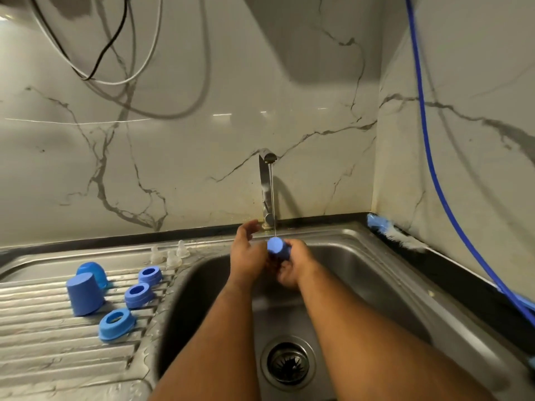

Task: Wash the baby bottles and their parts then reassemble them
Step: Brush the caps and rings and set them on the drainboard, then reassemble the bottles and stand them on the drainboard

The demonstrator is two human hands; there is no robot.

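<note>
Both forearms are reaching over the sink [376, 273]. The right hand [292, 269] is gripping a blue cap [277, 246] under a thin stream of water, and the left hand [248, 253] is waiting just beside it with relaxed, open fingers. Turning the cap slowly under the tap [267, 192] should be rinsing every side.

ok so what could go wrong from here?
1. The wet blue cap, held in the right hand under the tap stream, could slip into the sink toward the drain.
2. The clear nipples stand at the draining board edge beside the sink; the left hand could knock them in.
</note>
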